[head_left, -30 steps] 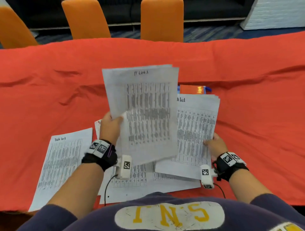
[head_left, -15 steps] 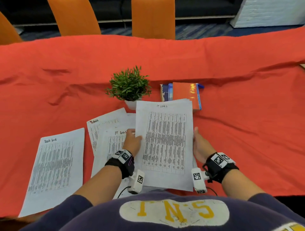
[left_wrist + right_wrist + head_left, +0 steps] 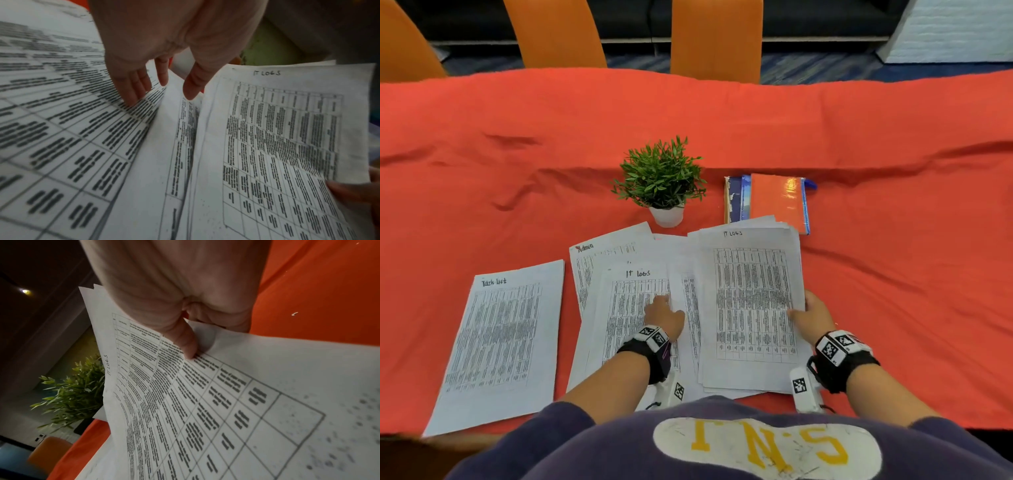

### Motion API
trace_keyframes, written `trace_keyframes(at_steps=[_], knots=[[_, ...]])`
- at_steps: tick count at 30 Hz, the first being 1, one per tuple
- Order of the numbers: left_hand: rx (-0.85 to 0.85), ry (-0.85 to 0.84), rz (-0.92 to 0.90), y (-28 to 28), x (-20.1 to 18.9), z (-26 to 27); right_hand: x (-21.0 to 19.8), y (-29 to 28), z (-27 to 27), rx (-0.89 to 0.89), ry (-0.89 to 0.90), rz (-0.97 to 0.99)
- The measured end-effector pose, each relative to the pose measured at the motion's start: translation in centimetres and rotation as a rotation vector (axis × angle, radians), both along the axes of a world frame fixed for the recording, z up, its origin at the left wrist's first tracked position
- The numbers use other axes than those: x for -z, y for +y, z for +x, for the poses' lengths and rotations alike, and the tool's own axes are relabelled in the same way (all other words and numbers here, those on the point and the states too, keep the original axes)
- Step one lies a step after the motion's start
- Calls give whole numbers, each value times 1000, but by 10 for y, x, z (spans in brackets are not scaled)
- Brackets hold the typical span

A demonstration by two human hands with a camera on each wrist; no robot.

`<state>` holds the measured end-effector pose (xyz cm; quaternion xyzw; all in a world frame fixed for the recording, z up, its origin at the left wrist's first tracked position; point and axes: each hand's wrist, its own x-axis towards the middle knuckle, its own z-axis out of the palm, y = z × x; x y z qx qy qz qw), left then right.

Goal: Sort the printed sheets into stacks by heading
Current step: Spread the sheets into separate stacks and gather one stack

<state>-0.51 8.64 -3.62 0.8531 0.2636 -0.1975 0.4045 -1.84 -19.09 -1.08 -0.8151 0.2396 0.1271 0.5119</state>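
Note:
Printed table sheets lie on the red tablecloth (image 3: 893, 274). A "Task list" sheet (image 3: 500, 335) lies alone at the left. In the middle an "IT Logs" sheet (image 3: 626, 308) covers part of an "Admin" sheet (image 3: 599, 253). My left hand (image 3: 664, 315) rests on that middle sheet with straight fingers (image 3: 131, 87). At the right, a stack topped by another "IT Logs" sheet (image 3: 753, 301) (image 3: 287, 129) (image 3: 205, 402) is pinched at its right edge by my right hand (image 3: 808, 313), thumb (image 3: 185, 344) on top.
A small potted plant (image 3: 661, 181) and an orange notebook on blue books (image 3: 774, 202) stand just behind the sheets. Orange chairs (image 3: 715, 37) line the table's far side. Bare red cloth spreads left, right and behind.
The sheet that my left hand held up has come down onto the right stack. My left hand then let go and moved left onto the middle "IT Logs" sheet. My right hand stays at the stack's right edge.

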Motion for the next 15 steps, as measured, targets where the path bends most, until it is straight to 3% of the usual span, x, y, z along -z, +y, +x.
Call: trace_keyframes(at_steps=[4, 8, 11, 15], knots=[[-105, 44, -194, 0, 8, 1, 4, 0, 0, 20, 10, 34], [63, -10, 3, -5, 9, 0, 6, 1, 1, 28, 40, 41], [46, -9, 87, 7, 0, 3, 7, -2, 4, 51, 39, 56], [8, 88, 380, 49, -8, 3, 5, -3, 9, 65, 43, 53]])
